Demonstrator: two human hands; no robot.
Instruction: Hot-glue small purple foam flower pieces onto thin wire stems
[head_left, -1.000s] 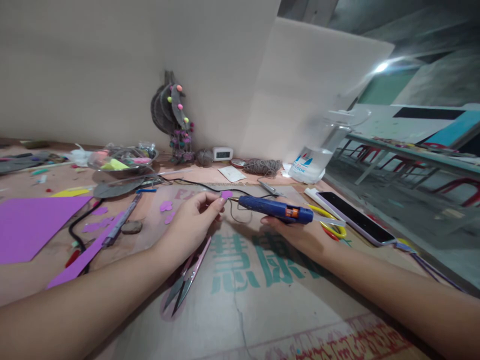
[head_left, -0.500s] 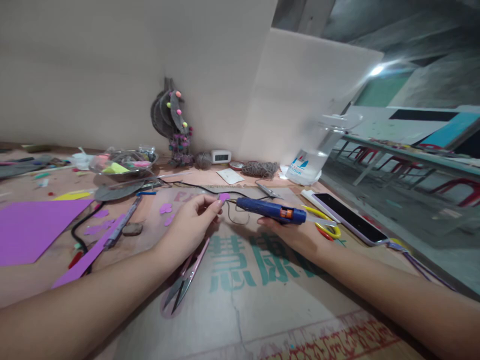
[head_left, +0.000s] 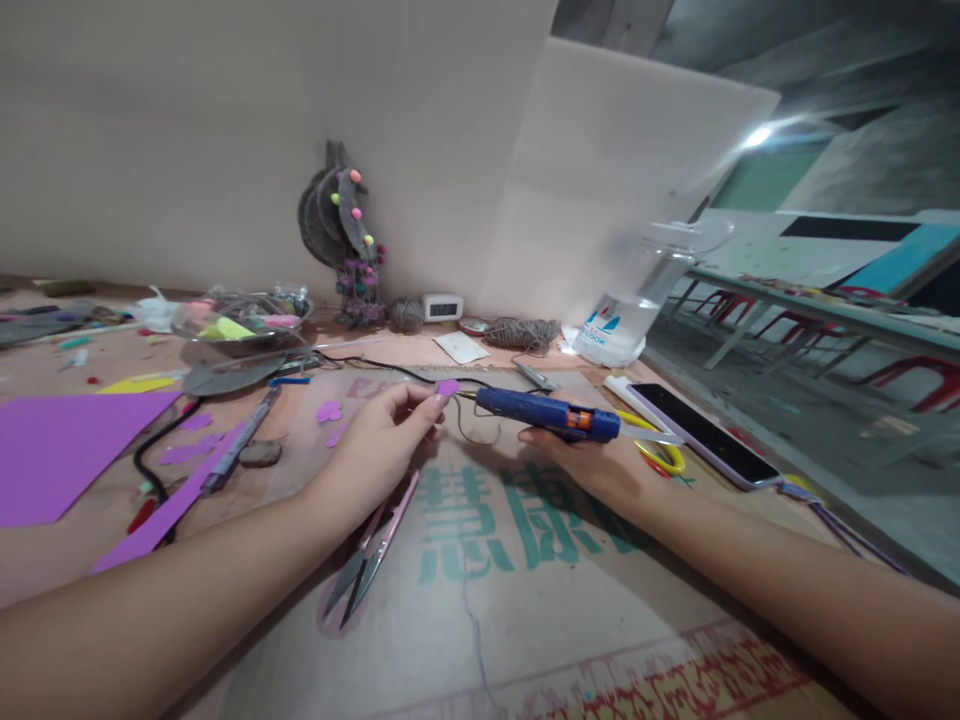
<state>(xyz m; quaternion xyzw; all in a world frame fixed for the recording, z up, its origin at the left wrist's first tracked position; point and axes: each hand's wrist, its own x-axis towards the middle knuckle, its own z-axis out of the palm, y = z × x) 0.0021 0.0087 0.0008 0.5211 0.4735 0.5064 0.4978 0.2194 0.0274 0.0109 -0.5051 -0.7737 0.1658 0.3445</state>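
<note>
Pinching purple cutout (head_left: pixel 448 387) w/ your L hand (head_left: pixel 397 425); R hand (head_left: pixel 581 462) wraps glue gun (head_left: pixel 529 408). Cutout's prob. light, bendy: hold edge; gun's prob. rigid: grip behind nozzle (head_left: pixel 466 395), likely hot.

Pinkish tabletop (head_left: pixel 45 560) under 1 green-lettered board (head_left: pixel 525 620), 1 large purple sheet (head_left: pixel 75 450), 1 clock (head_left: pixel 442 307), grey yarn (head_left: pixel 521 335), 1 jug (head_left: pixel 611 328).

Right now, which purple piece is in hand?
The small piece pinched in the left hand, by the tip of the glue gun; the other purple pieces lie unheld.
</note>
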